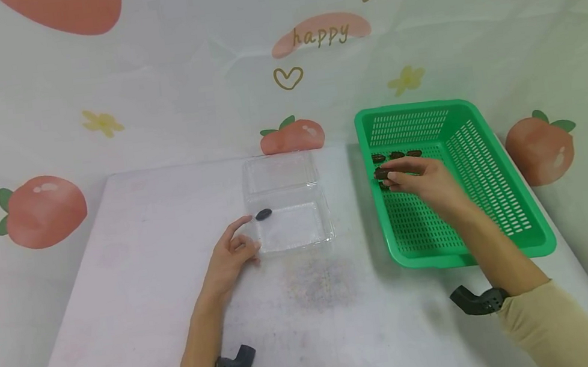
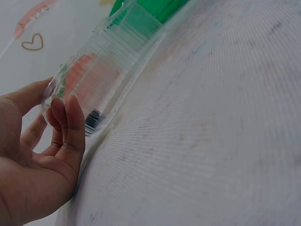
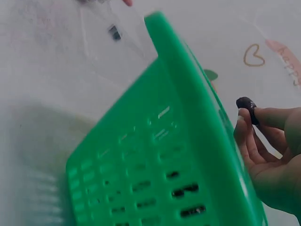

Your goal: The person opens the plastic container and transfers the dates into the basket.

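At the middle of the table, a clear plastic clamshell box (image 1: 293, 227) lies open, its lid (image 1: 280, 173) folded back. One dark oval date (image 1: 263, 214) sits in its far left corner. My left hand (image 1: 231, 257) holds the box's left edge, fingers partly curled; the left wrist view shows fingertips at the clear rim. Over the left side of the green basket (image 1: 433, 261), my right hand (image 1: 430, 183) pinches a dark brown date (image 3: 245, 104) between thumb and fingers. Several similar dates (image 1: 396, 155) lie on the basket floor near its far left corner, some partly hidden by that hand.
The basket's raised slatted wall (image 3: 160, 136) stands between the box and the right hand. A patterned white cloth (image 1: 181, 99) hangs behind the table. Dark curved wrist mounts (image 1: 238, 360) stick out from both forearms.
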### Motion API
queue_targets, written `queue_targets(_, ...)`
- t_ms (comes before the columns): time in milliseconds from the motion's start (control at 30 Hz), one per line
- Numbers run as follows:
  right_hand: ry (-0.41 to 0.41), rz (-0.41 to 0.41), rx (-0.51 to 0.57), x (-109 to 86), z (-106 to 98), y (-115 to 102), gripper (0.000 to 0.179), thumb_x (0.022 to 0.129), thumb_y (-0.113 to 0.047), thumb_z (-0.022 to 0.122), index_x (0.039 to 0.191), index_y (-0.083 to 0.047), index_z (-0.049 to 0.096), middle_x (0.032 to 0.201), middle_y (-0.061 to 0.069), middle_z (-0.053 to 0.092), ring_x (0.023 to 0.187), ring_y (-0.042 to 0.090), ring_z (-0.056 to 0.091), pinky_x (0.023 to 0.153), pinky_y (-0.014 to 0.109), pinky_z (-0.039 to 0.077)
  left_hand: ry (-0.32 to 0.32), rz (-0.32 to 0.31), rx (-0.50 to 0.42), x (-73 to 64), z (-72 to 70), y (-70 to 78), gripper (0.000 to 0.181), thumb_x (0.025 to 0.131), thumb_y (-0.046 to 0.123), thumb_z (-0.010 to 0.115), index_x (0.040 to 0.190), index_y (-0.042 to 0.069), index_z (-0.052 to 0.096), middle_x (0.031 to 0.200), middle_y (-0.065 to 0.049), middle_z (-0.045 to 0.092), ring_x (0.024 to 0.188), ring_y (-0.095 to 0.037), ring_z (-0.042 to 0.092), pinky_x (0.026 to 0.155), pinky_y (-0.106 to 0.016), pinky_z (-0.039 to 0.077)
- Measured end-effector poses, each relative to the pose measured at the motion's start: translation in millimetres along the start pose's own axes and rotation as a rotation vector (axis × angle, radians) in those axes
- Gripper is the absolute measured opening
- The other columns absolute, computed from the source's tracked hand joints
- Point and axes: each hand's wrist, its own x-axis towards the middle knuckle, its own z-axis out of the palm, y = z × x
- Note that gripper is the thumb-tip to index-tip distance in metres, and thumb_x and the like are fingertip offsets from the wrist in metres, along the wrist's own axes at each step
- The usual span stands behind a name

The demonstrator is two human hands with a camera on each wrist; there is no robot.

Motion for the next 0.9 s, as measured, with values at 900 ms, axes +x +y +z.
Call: queue_targets(900, 0.034, 0.100, -0.139, -4.8, -69, 31, 0.048, 0.100, -0.020, 0.061, 0.137, 0.008, 0.049, 0.112, -0.013, 0.064, 0.101, 0.002, 0.066, 0.091, 0.024, 0.053, 0.004, 0.001, 0.006, 0.0, -0.2, 2.0, 0.063, 0.088, 0.003, 0.072, 0.144, 0.019, 0.048, 0.080, -0.001, 0.053, 0.066, -0.017, 0.060, 0.068, -0.030, 0.057)
